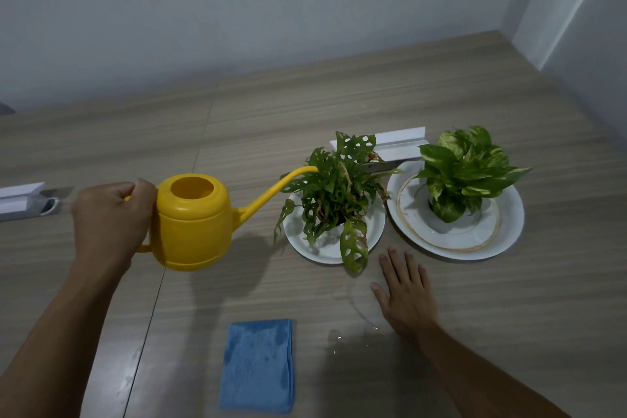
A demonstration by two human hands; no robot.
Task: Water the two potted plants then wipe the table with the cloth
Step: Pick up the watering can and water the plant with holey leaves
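My left hand [110,214] grips the handle of a yellow watering can [193,222], held above the table with its long spout reaching right into the leaves of the holey-leaved plant [336,190]. That plant stands on a white plate [373,231]. To its right a variegated green-and-yellow plant [464,170] sits on a larger white plate [502,234]. My right hand [407,292] lies flat on the table, fingers spread, just below the two plates. A folded blue cloth [258,365] lies near the front edge, with darker damp spots.
The wooden table [305,105] carries small water drops and a wet ring [353,329] right of the cloth. A white bar [397,142] lies behind the plants, another white piece [20,200] at the left edge. Grey walls close the back and right.
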